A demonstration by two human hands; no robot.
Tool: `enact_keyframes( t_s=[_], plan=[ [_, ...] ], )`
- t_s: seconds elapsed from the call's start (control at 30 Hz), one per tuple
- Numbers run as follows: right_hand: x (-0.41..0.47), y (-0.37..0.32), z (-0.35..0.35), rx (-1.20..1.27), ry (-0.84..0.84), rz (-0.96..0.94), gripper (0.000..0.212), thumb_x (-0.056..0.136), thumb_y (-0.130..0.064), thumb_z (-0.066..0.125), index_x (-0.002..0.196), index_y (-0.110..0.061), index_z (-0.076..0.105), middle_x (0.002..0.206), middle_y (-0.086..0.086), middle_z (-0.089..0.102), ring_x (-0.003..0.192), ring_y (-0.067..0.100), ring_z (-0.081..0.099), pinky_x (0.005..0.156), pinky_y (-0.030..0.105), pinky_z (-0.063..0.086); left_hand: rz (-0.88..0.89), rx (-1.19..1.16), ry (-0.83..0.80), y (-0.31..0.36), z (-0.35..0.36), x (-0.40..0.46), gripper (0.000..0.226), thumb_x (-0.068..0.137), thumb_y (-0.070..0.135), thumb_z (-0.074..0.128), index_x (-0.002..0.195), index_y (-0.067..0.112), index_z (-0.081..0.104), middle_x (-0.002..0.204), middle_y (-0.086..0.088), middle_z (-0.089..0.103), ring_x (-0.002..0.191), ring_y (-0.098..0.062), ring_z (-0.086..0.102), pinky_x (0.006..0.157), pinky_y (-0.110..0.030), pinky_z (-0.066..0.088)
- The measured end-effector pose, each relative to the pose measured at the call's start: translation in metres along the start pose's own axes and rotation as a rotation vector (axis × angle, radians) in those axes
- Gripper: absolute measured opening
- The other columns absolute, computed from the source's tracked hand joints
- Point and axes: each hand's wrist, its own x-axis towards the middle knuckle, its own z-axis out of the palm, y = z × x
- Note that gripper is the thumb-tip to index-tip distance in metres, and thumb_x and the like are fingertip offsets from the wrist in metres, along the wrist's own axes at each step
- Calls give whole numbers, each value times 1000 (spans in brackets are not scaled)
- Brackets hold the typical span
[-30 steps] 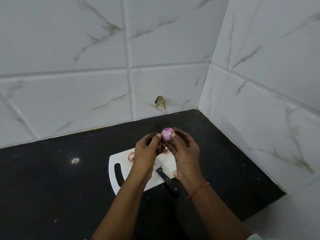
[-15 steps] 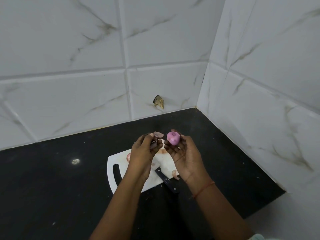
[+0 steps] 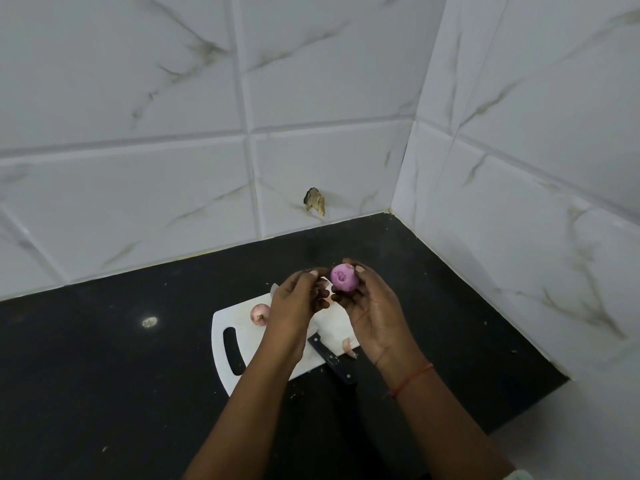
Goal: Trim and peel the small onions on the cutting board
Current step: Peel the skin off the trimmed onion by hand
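**Purple, bare and nearly done: one onion in hand, one waiting**

Purple and glossy, the peeled onion (image 3: 343,278) sits in the fingertips of our right hand (image 3: 372,306), held up above the far end of the white cutting board (image 3: 242,336). From the head camera, the only view we have, the thumb and fingers curl round its far and near sides, pinching it with the trimmed face turned toward us. Our left hand (image 3: 294,303) is just beside it, fingers curled inward; we think they may hold a scrap of skin, but the fingertips are dark and too small to tell.

We judge the onion light and firm, and slick now that the papery layer is off, so a fingertip pinch across its widest part is the safe hold; squeezing near an end would let it squirt out. Its surface looks smooth and even in colour, with a small mark at the cut end.

A second, unpeeled onion (image 3: 259,314) lies on the board to the left, pale pink-brown with dry skin, which should give a better grip. A strip of peel (image 3: 349,347) rests near the board's front edge, beside the black knife (image 3: 331,358), whose handle overhangs onto the dark counter (image 3: 104,358).
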Motion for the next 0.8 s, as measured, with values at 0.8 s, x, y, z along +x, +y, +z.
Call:
enact_keyframes(
  t_s=[0.8],
  plan=[
    [-10,-8,10,46,26,-2,41,94,-23,60,117,10,59,92,19,70,77,23,72,63,32,59,770,439,56,-5,-2,-6,28,81,7,79,105,19,76,103,5,72,100,-8,67,88,-18,53]
  ],
)
